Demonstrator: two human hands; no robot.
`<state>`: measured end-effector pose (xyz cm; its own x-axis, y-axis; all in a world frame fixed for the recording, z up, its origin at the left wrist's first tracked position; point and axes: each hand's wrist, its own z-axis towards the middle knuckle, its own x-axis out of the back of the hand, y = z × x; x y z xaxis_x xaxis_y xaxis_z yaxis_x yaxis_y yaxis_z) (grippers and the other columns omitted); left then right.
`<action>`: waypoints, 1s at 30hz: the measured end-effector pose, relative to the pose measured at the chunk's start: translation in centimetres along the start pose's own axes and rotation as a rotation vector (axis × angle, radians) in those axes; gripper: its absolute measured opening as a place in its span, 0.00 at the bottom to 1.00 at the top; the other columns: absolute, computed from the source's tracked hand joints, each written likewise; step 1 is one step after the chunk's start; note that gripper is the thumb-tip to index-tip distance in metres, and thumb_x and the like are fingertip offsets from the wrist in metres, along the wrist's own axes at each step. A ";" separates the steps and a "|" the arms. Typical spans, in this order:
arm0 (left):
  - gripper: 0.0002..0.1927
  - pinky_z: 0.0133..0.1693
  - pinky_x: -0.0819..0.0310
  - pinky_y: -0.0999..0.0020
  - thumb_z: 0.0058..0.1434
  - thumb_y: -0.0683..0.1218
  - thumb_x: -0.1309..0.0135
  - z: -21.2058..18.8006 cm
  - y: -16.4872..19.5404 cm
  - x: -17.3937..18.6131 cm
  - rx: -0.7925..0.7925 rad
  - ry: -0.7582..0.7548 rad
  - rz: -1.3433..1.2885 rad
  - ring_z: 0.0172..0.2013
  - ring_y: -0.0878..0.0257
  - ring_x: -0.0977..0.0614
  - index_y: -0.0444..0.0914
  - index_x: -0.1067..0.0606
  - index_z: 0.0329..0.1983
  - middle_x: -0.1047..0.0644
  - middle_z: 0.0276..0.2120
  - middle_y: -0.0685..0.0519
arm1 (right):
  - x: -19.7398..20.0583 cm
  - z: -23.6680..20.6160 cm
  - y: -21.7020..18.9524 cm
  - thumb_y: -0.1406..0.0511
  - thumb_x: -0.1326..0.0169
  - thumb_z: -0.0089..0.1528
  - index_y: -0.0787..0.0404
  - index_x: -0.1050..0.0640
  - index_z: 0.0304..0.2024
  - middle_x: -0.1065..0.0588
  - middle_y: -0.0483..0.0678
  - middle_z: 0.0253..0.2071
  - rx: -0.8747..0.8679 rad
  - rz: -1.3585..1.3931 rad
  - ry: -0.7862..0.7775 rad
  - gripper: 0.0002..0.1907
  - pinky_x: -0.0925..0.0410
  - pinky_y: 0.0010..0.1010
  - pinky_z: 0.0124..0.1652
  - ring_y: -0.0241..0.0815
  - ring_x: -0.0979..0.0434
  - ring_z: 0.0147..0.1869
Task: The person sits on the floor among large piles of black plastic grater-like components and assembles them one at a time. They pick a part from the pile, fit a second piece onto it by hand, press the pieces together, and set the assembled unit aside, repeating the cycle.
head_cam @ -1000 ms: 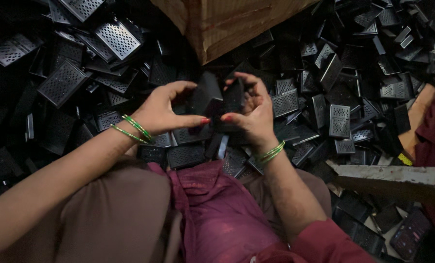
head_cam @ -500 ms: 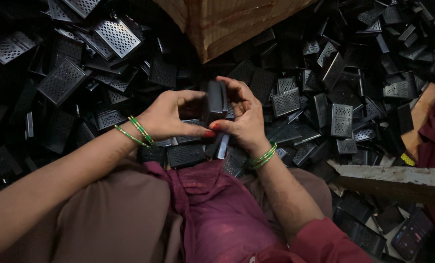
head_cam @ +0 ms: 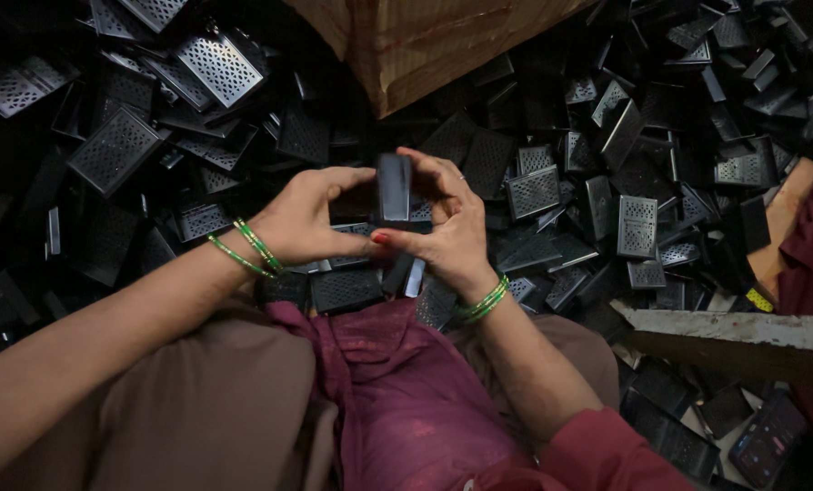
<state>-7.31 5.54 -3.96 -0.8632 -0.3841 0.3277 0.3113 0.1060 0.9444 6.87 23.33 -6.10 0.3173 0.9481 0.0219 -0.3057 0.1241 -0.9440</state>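
Here, both hands up over lap: left hand (head_cam: 306,218) and right hand (head_cam: 447,227) pinch small dark metal plate (head_cam: 394,186) edge-on between fingertips, grip closed. Looks thin, stiff, light, probably sharp-edged; best held by long edges. Heap of perforated plates (head_cam: 534,191) on floor, cardboard box (head_cam: 425,41) behind.

Thin green bangles ring both wrists, the left hand (head_cam: 302,223) and the right hand (head_cam: 447,232). A red-painted thumbnail shows. Maroon tunic, brown trousers, red sleeve at lower right.
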 end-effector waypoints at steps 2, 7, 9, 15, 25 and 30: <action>0.47 0.60 0.28 0.64 0.46 0.51 0.27 -0.1 -0.4 0.2 -0.012 -0.001 0.035 0.59 0.58 0.20 0.26 0.33 0.65 0.22 0.58 0.41 | 0.0 0.1 -0.3 0.69 0.24 0.50 0.67 0.30 0.66 0.32 0.50 0.68 -0.045 0.017 -0.023 0.44 0.34 0.34 0.72 0.40 0.29 0.71; 0.47 0.62 0.30 0.62 0.46 0.49 0.27 -0.4 -0.9 0.0 -0.094 0.006 0.091 0.62 0.56 0.23 0.25 0.34 0.66 0.25 0.60 0.39 | 0.1 0.3 -1.2 0.70 0.23 0.48 0.66 0.30 0.65 0.27 0.48 0.61 -0.150 0.135 -0.051 0.45 0.33 0.33 0.69 0.38 0.27 0.67; 0.46 0.62 0.29 0.63 0.46 0.49 0.28 -0.5 -0.8 -0.1 -0.103 -0.007 0.090 0.62 0.56 0.22 0.26 0.33 0.65 0.23 0.59 0.40 | 0.2 0.3 -1.4 0.70 0.23 0.46 0.65 0.30 0.64 0.26 0.47 0.59 -0.169 0.117 -0.059 0.46 0.33 0.33 0.68 0.37 0.26 0.65; 0.45 0.55 0.25 0.63 0.45 0.48 0.30 -0.7 -0.2 0.0 -0.098 0.044 0.245 0.57 0.54 0.20 0.28 0.34 0.65 0.25 0.58 0.40 | 0.3 0.2 -1.7 0.68 0.22 0.46 0.65 0.30 0.64 0.26 0.47 0.59 -0.112 -0.019 -0.054 0.47 0.32 0.32 0.68 0.37 0.26 0.65; 0.44 0.56 0.26 0.63 0.48 0.49 0.29 -0.8 0.1 0.0 -0.196 0.101 0.294 0.57 0.53 0.20 0.26 0.33 0.64 0.24 0.55 0.37 | 0.4 0.3 -1.2 0.70 0.23 0.47 0.67 0.29 0.64 0.29 0.51 0.67 -0.120 0.011 -0.070 0.45 0.29 0.34 0.67 0.39 0.27 0.68; 0.43 0.57 0.26 0.67 0.51 0.44 0.31 -0.9 0.3 0.1 -0.126 0.026 0.098 0.59 0.59 0.21 0.28 0.36 0.68 0.22 0.56 0.42 | 0.1 0.1 -0.5 0.72 0.23 0.48 0.67 0.31 0.67 0.29 0.52 0.67 -0.103 0.048 -0.062 0.47 0.31 0.36 0.71 0.41 0.27 0.70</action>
<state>-6.91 4.67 -3.63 -0.8160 -0.4012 0.4161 0.4426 0.0292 0.8962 6.94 23.38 -5.63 0.2472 0.9689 -0.0072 -0.2244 0.0500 -0.9732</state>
